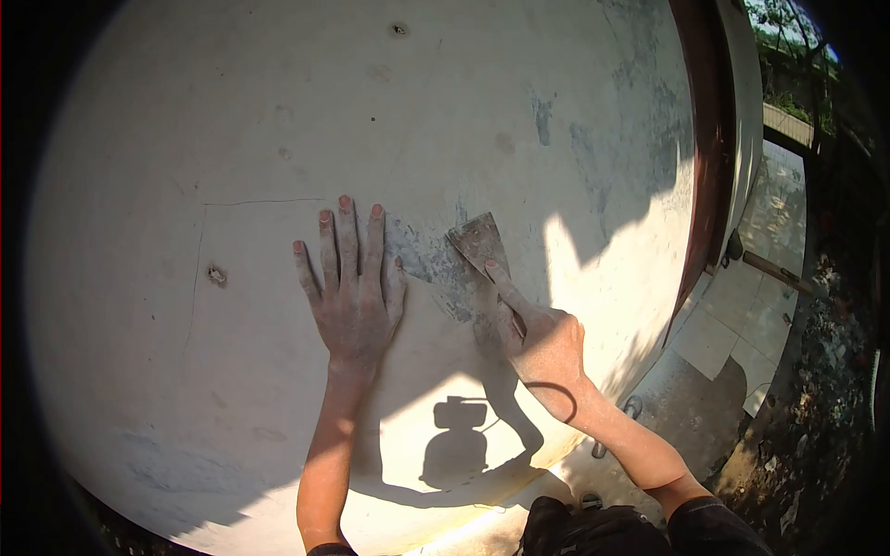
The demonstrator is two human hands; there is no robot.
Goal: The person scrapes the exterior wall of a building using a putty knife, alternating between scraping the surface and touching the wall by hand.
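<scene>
My left hand (355, 301) lies flat against a pale, dusty wall (287, 111), its fingers spread and nothing in it. To its right, my right hand (547, 343) grips a scraper (480, 243) with a flat, worn blade, the index finger stretched along it. The blade rests on or just over the wall; the exact contact cannot be made out. Between the left hand and the blade is a rough grey patch (443, 271) where the pale coating is gone. The scraper's handle is mostly hidden inside my right hand.
Small holes mark the wall, one chipped hole (216, 274) left of my left hand. A dark brown frame (712, 139) edges the wall at right. Beyond it, a wooden-handled tool (779, 271) lies over the tiled floor (723, 315). My shadow (454, 454) falls below my hands.
</scene>
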